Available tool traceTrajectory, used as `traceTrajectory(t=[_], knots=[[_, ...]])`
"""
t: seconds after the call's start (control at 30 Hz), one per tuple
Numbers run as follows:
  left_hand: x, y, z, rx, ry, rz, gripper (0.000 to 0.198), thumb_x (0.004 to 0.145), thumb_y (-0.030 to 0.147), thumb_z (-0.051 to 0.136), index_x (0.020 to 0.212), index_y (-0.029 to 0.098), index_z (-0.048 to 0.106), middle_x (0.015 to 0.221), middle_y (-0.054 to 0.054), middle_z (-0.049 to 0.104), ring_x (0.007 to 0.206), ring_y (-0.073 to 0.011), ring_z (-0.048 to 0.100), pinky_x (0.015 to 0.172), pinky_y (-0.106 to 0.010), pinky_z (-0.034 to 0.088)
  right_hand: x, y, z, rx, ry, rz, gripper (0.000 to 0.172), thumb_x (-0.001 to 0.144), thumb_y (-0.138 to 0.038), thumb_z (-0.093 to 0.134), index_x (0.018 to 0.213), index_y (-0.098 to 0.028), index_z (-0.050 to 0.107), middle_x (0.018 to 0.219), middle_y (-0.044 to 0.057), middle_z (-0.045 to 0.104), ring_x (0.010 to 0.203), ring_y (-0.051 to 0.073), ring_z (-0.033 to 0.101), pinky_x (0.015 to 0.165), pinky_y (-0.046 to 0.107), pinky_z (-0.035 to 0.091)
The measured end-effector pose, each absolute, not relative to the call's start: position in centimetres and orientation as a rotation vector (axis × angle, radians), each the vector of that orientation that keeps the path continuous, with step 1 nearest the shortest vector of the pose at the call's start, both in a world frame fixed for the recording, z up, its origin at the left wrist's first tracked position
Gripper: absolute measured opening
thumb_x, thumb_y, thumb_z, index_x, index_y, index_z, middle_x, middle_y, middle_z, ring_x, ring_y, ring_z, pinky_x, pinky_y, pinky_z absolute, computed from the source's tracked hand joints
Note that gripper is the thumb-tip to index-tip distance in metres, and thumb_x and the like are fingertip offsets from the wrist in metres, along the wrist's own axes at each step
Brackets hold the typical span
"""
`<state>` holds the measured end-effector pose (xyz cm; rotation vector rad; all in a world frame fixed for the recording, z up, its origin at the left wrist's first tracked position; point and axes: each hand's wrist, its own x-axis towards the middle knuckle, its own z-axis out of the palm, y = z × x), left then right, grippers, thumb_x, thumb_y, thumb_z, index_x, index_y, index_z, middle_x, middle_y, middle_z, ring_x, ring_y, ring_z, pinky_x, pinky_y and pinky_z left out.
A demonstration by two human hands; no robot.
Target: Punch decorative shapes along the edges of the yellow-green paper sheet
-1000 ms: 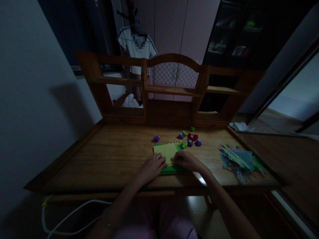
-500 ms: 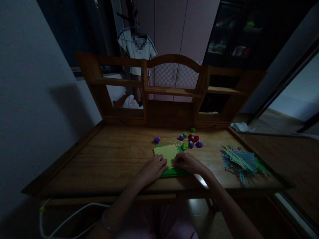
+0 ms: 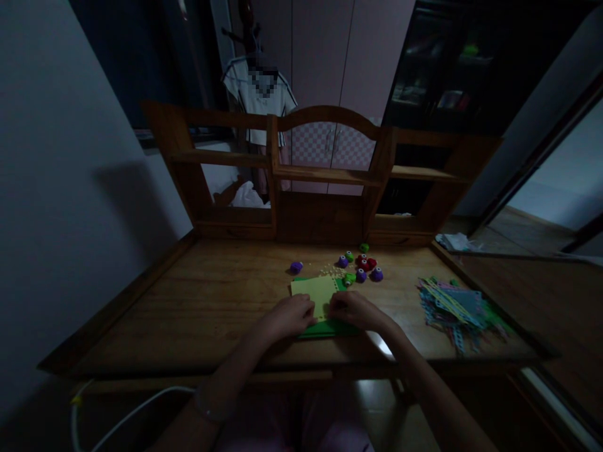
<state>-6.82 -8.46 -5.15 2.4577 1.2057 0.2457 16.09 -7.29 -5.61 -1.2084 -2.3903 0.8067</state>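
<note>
Both hands had closed in a little on each other since the earlier frame, the left hand curling tighter. Nearest of all, a white cable looped below the desk edge. On the worn, grainy wood, the left hand and the right hand met at the near edge of a yellow sheet, which lay on a green sheet at the desk's front middle. The fingers of each hand were bunched together and bent onto the paper. In the dim light it could not be told whether they pinched the edge or only pressed it flat.

The yellow sheet looked thin and light, limp enough to crease or tear, and likely to slide on the smoother green one. It was best taken by an edge or corner, with the other hand pinning it.

Just beyond lay pale paper scraps, a lone purple punch and a cluster of small rounded punches in red, green and purple, which looked like hard plastic. A loose pile of coloured strips sat well to the right. Behind stood the wooden hutch, and beyond it a hanging garment.
</note>
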Motion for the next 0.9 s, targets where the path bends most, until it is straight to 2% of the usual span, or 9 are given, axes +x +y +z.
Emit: traceTrajectory(t=[0.1, 0.2, 0.53, 0.67, 0.9], knots=[[-7.1, -8.3, -4.4, 2.37, 1.196, 0.24, 0.015, 0.078, 0.033, 0.059, 0.082, 0.019, 0.054, 0.078, -0.001, 0.058, 0.071, -0.0149, 0.051, 0.058, -0.024, 0.032, 16.1, -7.3, -5.7, -1.21, -2.382, 0.812, 0.014, 0.079, -0.029, 0.061, 0.082, -0.016, 0.066, 0.078, 0.004, 0.067, 0.069, 0.015, 0.059, 0.061, 0.022, 0.041], [-7.1, -7.9, -4.3, 2.32, 1.179, 0.225, 0.02, 0.078, 0.038, 0.059, 0.085, 0.02, 0.054, 0.076, 0.0, 0.058, 0.069, -0.0148, 0.051, 0.057, -0.024, 0.032, 16.1, -7.2, -5.9, -1.217, -2.377, 0.827, 0.014, 0.079, -0.028, 0.061, 0.083, -0.016, 0.067, 0.077, 0.004, 0.067, 0.068, 0.015, 0.059, 0.061, 0.022, 0.041], [-6.0, -6.4, -5.6, 2.318, 1.248, 0.212, 0.039, 0.07, 0.056, 0.065, 0.079, 0.019, 0.057, 0.075, -0.003, 0.059, 0.069, -0.0167, 0.052, 0.056, -0.024, 0.029, 16.1, -7.1, -5.9, -1.24, -2.379, 0.804, 0.014, 0.077, -0.027, 0.063, 0.084, -0.016, 0.067, 0.078, 0.004, 0.067, 0.069, 0.015, 0.058, 0.062, 0.023, 0.041], [-6.4, -5.2, -6.4, 2.252, 1.157, 0.235, 0.036, 0.073, 0.052, 0.063, 0.08, 0.017, 0.06, 0.075, -0.003, 0.059, 0.067, -0.0149, 0.05, 0.055, -0.024, 0.031, 16.1, -7.1, -5.8, -1.209, -2.381, 0.841, 0.013, 0.078, -0.025, 0.062, 0.084, -0.016, 0.067, 0.078, 0.004, 0.067, 0.069, 0.015, 0.059, 0.061, 0.023, 0.041], [-7.7, -3.8, -6.9, 2.063, 0.914, 0.156, 0.035, 0.07, 0.046, 0.066, 0.084, 0.014, 0.067, 0.066, 0.001, 0.056, 0.059, -0.0101, 0.046, 0.051, -0.02, 0.031, 16.0, -7.0, -5.5, -1.171, -2.363, 0.917, 0.015, 0.077, -0.026, 0.062, 0.083, -0.014, 0.068, 0.078, 0.004, 0.068, 0.069, 0.015, 0.059, 0.062, 0.023, 0.042]])
